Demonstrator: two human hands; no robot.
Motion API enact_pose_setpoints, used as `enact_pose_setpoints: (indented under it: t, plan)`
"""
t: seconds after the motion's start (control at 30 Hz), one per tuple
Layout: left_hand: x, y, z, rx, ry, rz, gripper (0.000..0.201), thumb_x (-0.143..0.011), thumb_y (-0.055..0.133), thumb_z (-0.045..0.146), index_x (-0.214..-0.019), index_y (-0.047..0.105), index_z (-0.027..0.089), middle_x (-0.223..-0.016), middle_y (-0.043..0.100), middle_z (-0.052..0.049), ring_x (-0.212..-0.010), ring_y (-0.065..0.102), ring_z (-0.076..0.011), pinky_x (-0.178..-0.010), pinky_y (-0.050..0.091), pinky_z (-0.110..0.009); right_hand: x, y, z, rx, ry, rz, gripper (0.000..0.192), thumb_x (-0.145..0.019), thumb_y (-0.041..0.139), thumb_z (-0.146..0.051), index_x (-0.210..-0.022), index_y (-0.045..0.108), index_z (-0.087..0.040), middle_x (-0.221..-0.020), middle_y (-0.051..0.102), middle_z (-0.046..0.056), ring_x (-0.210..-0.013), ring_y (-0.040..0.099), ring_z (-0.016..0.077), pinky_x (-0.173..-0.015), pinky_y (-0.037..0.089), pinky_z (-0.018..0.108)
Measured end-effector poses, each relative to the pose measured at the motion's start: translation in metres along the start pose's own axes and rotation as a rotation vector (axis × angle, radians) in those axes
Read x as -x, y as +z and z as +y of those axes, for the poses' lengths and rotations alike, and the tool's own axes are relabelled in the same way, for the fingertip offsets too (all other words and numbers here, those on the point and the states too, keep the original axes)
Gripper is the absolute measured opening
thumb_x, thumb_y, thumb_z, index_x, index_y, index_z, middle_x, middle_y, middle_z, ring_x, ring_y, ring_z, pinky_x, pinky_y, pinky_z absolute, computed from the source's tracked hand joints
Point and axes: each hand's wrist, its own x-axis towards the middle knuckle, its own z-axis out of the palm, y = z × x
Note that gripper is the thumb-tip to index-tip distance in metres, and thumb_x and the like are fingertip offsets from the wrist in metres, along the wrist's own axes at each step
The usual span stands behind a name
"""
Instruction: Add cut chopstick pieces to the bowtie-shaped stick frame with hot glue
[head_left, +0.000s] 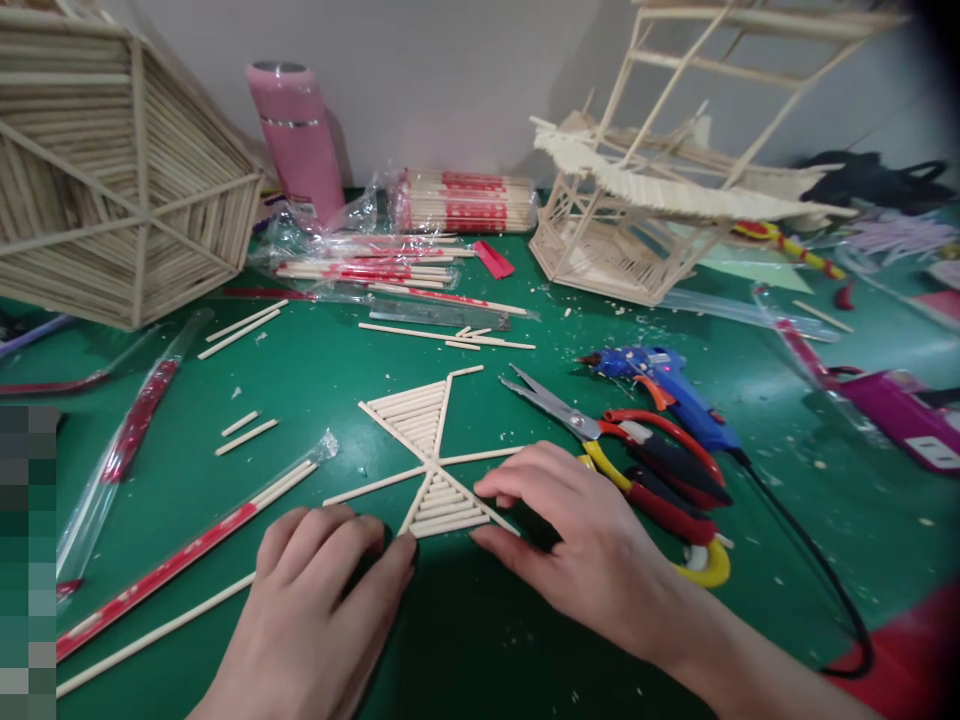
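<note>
Head camera shows me the flat fan-shaped panel of pale wooden sticks [429, 455] lying on the green table mat [322, 380] just ahead of both hands, two wedge sections filled with short sticks and long bare spokes running out from the centre. I judge the main risk to be the near wedge: if either hand presses or drags sideways, the short sticks could slide out of line or pop off their spokes, and a thin spoke could snap. My right hand [592, 545] lies palm down, fingers loosely curled, thumb and forefinger tips touching the right edge of the near wedge; it grips nothing. My left hand [319, 600] rests flat on the mat, fingers together and slightly bent, tips just beside the wedge's left corner, also holding nothing. Just right of the right hand lie red-and-yellow-handled scissors [645, 470] and, beyond them, a blue glue gun [664, 385] with a black cord; a careless wrist could snag either. Wrapped chopsticks in clear sleeves with red paper [187, 545] lie to the left, a pink cylindrical flask [296, 140] stands at the wall.
</note>
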Motion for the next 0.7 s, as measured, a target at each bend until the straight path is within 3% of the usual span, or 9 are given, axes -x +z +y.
enact_pose_setpoints:
  t: [0.33,0.53,0.7]
  plan:
    - [-0.01,0.005,0.004,-0.024,-0.036,0.06,0.009,-0.081,0.054,0.018,-0.086,0.059,0.023,-0.08,0.064,0.004,-0.075,0.053,-0.0156,-0.071,0.034,-0.03,0.005,0.0,0.003,0.037,0.091,-0.044,0.009,-0.079,0.059,-0.02,-0.089,0.058,-0.02,-0.082,0.06,0.002,-0.077,0.054,0.016,-0.066,0.043,0.028]
    - [-0.008,0.006,0.005,-0.022,-0.031,0.056,0.011,-0.082,0.053,0.017,-0.089,0.058,0.024,-0.08,0.064,0.002,-0.077,0.052,-0.0178,-0.073,0.034,-0.033,0.005,-0.001,0.004,0.012,0.088,-0.076,0.007,-0.085,0.052,-0.021,-0.082,0.059,-0.019,-0.074,0.058,0.002,-0.071,0.051,0.0153,-0.06,0.039,0.027]
    - [-0.008,0.008,0.011,0.011,-0.118,0.05,0.014,-0.086,0.047,0.015,-0.092,0.056,0.024,-0.082,0.063,0.001,-0.081,0.049,-0.0206,-0.077,0.033,-0.037,0.005,0.0,0.004,0.003,0.1,-0.096,0.008,-0.086,0.051,-0.021,-0.082,0.058,-0.019,-0.073,0.056,0.002,-0.069,0.049,0.0151,-0.058,0.036,0.028]
